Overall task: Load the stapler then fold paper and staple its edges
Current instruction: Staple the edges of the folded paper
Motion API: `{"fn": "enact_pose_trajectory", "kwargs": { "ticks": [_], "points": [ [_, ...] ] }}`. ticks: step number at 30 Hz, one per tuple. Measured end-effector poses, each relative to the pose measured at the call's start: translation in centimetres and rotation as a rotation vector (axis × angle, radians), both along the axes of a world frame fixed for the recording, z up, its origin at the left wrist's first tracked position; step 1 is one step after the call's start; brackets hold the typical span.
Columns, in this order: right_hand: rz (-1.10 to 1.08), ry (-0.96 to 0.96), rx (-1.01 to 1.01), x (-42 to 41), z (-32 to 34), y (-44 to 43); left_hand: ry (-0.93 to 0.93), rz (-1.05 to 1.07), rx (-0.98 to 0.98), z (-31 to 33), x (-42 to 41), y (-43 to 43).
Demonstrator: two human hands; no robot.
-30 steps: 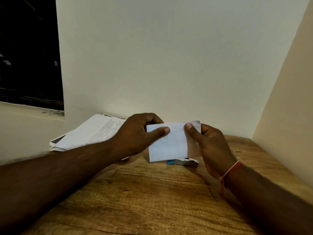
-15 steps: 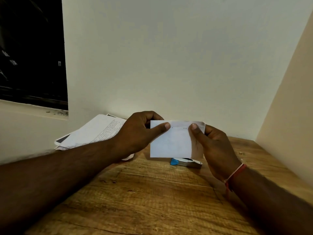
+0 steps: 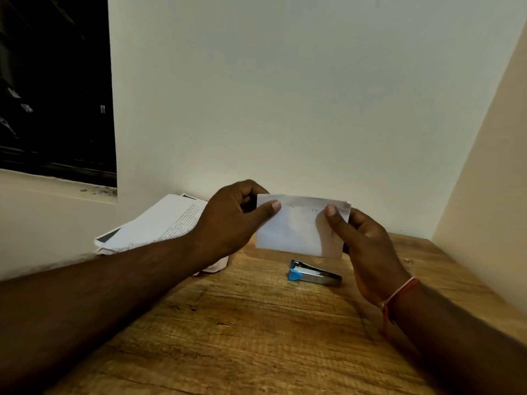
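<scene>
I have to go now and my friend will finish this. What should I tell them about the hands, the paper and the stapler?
Left hand: grip on the folded paper's left edge.
Right hand: grip on its right edge, paper held up above the table.
Stapler: lying on the table below the paper, untouched.
Done: paper is folded; small marks near the top edge may be staples, hard to tell.
Left: staple the remaining edges.

The setting appears to be a plain home or small-office study corner. A wooden desk (image 3: 256, 337) sits wedged between bare cream walls (image 3: 285, 95). A stack of printed papers (image 3: 159, 223) lies left of the fingers, below a dark window (image 3: 54, 81). A small stapler (image 3: 313, 275) rests just beneath them.
</scene>
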State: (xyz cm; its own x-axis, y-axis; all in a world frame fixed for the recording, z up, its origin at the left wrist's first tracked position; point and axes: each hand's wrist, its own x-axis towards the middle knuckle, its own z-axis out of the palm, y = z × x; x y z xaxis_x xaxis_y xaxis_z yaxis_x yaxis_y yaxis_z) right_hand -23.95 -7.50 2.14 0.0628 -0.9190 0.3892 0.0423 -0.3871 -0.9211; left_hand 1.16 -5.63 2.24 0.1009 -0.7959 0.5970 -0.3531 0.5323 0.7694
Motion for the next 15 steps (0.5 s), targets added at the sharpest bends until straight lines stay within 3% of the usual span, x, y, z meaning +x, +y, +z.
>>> {"fn": "enact_pose_trajectory", "kwargs": {
  "ticks": [4, 8, 12, 15],
  "points": [
    [-0.055, 0.056, 0.043, -0.7, 0.0, -0.5, -0.026, 0.124, -0.102, 0.2, 0.3, -0.4],
    [-0.089, 0.105, 0.193, -0.5, 0.5, -0.1, -0.038, 0.117, -0.210, 0.3, 0.0, 0.2],
    [0.096, -0.086, 0.465, -0.8, 0.7, -0.4, -0.169, 0.059, -0.452, 0.0, -0.1, 0.4],
    [0.252, -0.219, 0.465, -0.9, 1.2, -0.1, -0.322, 0.075, -0.513, -0.5, -0.3, 0.3]
  ]
}}
